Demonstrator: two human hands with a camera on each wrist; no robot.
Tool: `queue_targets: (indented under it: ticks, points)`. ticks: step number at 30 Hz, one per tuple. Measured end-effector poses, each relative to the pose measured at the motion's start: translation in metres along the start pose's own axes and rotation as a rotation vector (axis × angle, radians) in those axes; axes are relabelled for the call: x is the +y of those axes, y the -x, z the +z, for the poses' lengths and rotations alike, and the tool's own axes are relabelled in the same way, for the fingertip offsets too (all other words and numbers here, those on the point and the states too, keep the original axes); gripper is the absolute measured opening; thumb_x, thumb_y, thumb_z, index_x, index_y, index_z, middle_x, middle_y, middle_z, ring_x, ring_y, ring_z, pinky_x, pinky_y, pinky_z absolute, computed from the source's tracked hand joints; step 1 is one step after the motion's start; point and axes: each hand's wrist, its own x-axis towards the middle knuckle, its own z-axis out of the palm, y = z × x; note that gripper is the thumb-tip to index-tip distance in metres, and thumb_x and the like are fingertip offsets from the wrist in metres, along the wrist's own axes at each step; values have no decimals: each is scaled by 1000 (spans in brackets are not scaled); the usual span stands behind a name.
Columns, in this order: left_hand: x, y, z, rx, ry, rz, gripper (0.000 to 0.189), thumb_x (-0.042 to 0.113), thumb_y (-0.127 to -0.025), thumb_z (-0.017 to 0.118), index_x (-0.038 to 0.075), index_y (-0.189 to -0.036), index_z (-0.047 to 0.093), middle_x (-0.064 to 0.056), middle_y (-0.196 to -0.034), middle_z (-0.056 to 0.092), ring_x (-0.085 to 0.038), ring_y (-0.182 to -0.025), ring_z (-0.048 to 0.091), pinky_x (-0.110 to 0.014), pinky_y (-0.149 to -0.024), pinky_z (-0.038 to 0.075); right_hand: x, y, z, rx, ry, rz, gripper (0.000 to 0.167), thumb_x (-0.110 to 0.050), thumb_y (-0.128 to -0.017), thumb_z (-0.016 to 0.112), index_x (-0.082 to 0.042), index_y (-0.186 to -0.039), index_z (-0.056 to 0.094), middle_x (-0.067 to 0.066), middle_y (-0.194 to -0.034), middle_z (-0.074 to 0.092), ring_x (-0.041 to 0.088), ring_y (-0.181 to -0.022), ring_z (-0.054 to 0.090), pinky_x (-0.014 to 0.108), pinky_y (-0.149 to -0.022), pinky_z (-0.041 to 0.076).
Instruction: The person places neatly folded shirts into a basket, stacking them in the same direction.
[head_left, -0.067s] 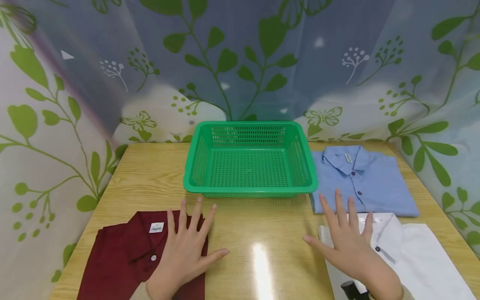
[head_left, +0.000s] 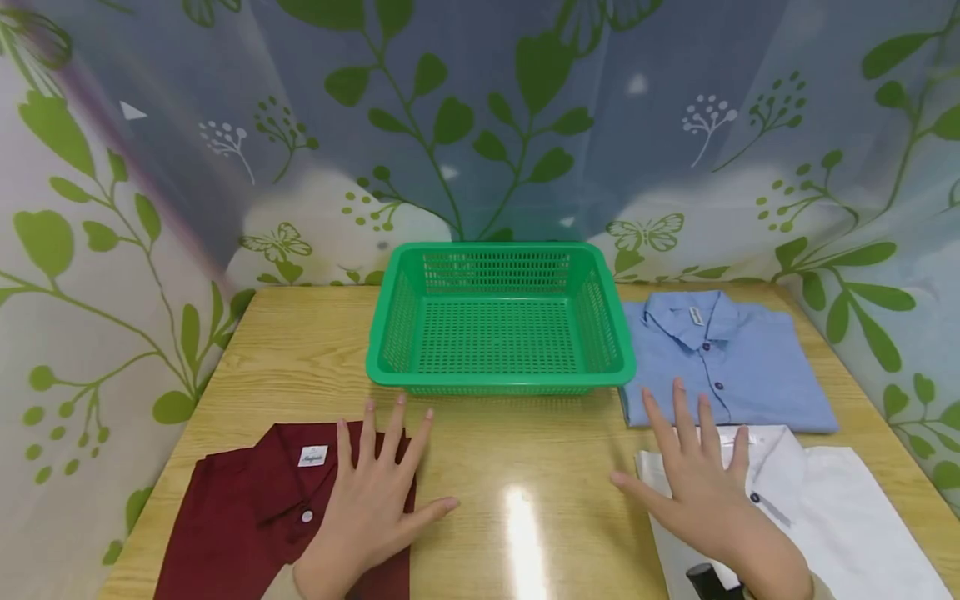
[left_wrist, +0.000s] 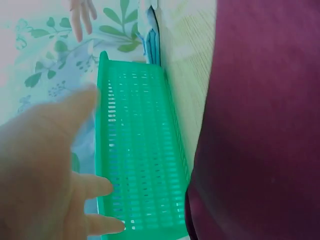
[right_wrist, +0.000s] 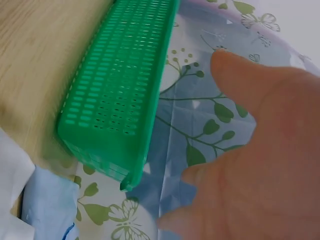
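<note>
My left hand (head_left: 369, 500) is held with straight, spread fingers above the folded dark red shirt (head_left: 225, 508) at the front left. Spread the same way, my right hand (head_left: 701, 492) hovers over the left part of the folded white shirt (head_left: 847, 508); its fingertips overlap the lower edge of the folded blue shirt (head_left: 765, 358) in the head view. Neither hand holds anything. A green plastic basket (head_left: 498, 380) with slotted walls stands at the back middle of the table, with nothing in it. Both wrist views show the hands apart from the basket.
The wooden table (head_left: 300, 350) carries the shirts and basket. A curtain (head_left: 480, 150) with leaf and butterfly prints hangs behind it and along both sides. Near my right wrist is a small black object (head_left: 708, 579), partly cut off by the frame.
My right hand has shifted very slightly to the right. The left hand, shirts and basket look the same.
</note>
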Motion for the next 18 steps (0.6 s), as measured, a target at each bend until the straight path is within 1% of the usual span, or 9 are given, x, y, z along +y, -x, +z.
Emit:
queue_targets:
  ticks: [3,5,6,9,13,15,18]
  points:
    - [2,-3,-2,-21,-13,6,93,72,-85,57,13,-155,37,-22,-159,26,-51,-145,9,-73,-108,10,4,3,-7,-26,-65,-13,92,-56,-98,53,-27,-159,-10,9,-161,-26,44,-144,-24,72,-97,-26]
    - [5,-4,-5,-45,12,6,90,66,-87,61,10,-153,39,-22,-157,30,-52,-145,11,-72,-109,12,8,4,-12,-50,-126,-20,86,-51,-101,49,-27,-159,-10,10,-162,-24,44,-144,-23,73,-97,-25]
    - [6,-4,-7,-60,41,4,87,63,-87,63,9,-152,40,-22,-155,33,-52,-144,12,-71,-109,14,11,5,-15,-60,-160,-23,83,-48,-103,48,-28,-160,-9,10,-162,-23,45,-144,-22,73,-97,-25]
    - [14,-4,-14,-148,201,-11,82,58,-91,61,7,-152,39,-21,-155,33,-52,-145,11,-70,-110,14,20,8,-22,-80,-236,-28,75,-42,-106,42,-29,-160,-8,12,-163,-21,47,-144,-21,75,-97,-23]
    - [24,-5,-27,-283,451,-29,80,60,-95,54,9,-155,34,-18,-161,23,-47,-147,7,-70,-111,13,36,13,-31,-84,-283,-36,68,-37,-108,35,-27,-160,-8,16,-163,-19,52,-143,-18,78,-95,-18]
    - [28,-6,-33,-333,575,-29,79,60,-96,53,11,-155,34,-15,-162,20,-43,-148,6,-68,-111,14,44,15,-37,-93,-308,-35,66,-35,-109,32,-27,-159,-10,17,-162,-19,53,-142,-18,80,-94,-17]
    - [34,-10,-40,-394,706,-10,76,61,-97,51,14,-155,35,-9,-163,20,-38,-149,9,-65,-113,17,56,17,-45,-109,-361,-38,62,-33,-110,28,-29,-159,-11,19,-162,-19,54,-141,-19,81,-92,-16]
